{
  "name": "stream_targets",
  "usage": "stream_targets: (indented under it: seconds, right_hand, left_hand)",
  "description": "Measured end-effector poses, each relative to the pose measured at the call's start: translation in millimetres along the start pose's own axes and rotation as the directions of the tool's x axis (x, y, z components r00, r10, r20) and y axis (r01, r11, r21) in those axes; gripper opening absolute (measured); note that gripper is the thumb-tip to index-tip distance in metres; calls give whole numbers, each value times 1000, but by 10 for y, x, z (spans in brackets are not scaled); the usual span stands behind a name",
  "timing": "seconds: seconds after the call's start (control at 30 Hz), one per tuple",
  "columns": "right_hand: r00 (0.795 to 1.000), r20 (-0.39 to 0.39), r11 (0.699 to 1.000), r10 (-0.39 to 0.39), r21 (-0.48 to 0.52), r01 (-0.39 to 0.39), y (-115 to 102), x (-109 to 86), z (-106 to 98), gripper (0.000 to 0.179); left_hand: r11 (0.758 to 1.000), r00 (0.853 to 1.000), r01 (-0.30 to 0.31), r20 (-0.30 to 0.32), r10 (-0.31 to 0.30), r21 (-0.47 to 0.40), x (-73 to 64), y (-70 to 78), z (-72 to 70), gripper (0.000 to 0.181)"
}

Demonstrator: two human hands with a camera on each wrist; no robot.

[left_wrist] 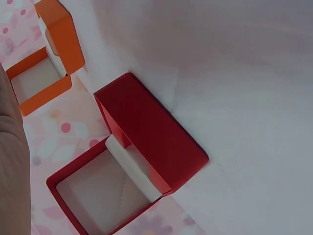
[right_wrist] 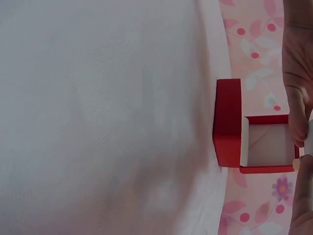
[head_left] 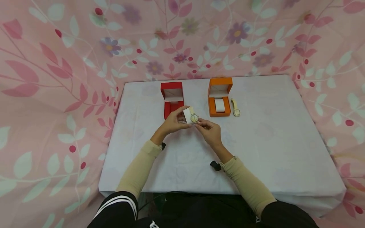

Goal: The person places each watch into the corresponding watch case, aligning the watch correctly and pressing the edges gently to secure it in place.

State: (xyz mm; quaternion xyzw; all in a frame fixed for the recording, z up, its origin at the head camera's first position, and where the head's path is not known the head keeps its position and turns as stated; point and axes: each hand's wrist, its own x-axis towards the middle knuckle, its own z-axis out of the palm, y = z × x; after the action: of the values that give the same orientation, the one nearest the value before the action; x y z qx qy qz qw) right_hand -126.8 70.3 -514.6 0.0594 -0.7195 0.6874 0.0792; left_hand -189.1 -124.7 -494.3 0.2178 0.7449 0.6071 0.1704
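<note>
In the head view my left hand (head_left: 172, 123) grips a white watch cushion (head_left: 187, 116) between thumb and fingers, above the front of the open red watch box (head_left: 172, 91). A wristwatch (head_left: 194, 118) with a round dial and pale yellow strap lies against the cushion. My right hand (head_left: 211, 131) pinches the watch's lower strap end at the cushion's right side. The left wrist view shows the red box's case (left_wrist: 151, 132) and only an edge of the left hand (left_wrist: 12, 156). Fingers and a sliver of white cushion appear at the right wrist view's right edge.
An open orange watch box (head_left: 220, 83) with a white cushion (head_left: 219, 105) inside stands right of the red one. Beside it lies a second watch (head_left: 236, 112) with a squarish dial. A white cloth (head_left: 271, 136) covers the table, and a floral curtain (head_left: 182, 38) hangs behind.
</note>
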Motion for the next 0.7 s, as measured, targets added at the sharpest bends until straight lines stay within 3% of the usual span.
stream_targets:
  seconds: [0.13,0.23,0.37,0.7]
  right_hand:
    - [990,-65,992,-124,-22,123,13,-38,37,16]
    - [979,-113,985,-171,-5,172,37,-54,67,18]
    - [967,-161,980,-196,14,201,47,-66,96,21]
    - [959,-172,974,-224,-21,224,59,-73,80,16]
  left_hand:
    - [999,1000,5,-17,-6,-42,4,-3,26,78]
    - [998,999,9,-32,-11,-55,2,1,41,79]
    - [999,999,0,-43,-2,-54,1,10,55,79]
    - [999,998,6,-56,-8,-34,-5,15,82,78]
